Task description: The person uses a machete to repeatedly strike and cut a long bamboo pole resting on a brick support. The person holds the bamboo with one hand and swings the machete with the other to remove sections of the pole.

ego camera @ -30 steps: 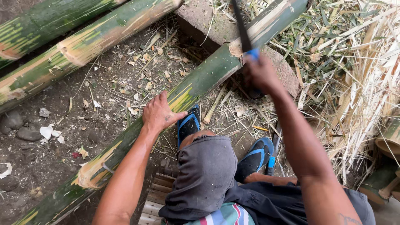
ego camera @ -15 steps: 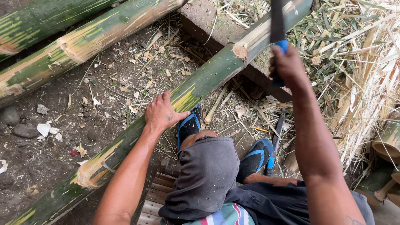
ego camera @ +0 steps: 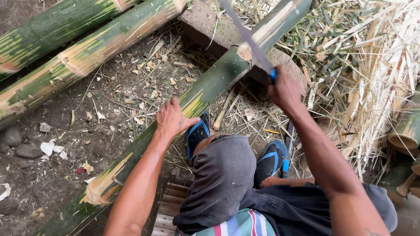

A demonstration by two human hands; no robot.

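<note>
A long green bamboo pole lies diagonally across the dirt, from lower left to upper right, resting on a stone block. My left hand presses flat on the pole near its middle, fingers spread. My right hand grips the blue handle of a long machete. Its blurred blade meets the pole at a pale node where the skin is shaved off.
Two more green bamboo poles lie at the upper left. Dry bamboo shavings and strips pile at the right, beside cut bamboo ends. My feet in blue sandals sit by the pole. Stones lie at the left.
My right hand lifted the machete up, then brought it down onto the pole's node. My left hand stayed pressed on the pole.
</note>
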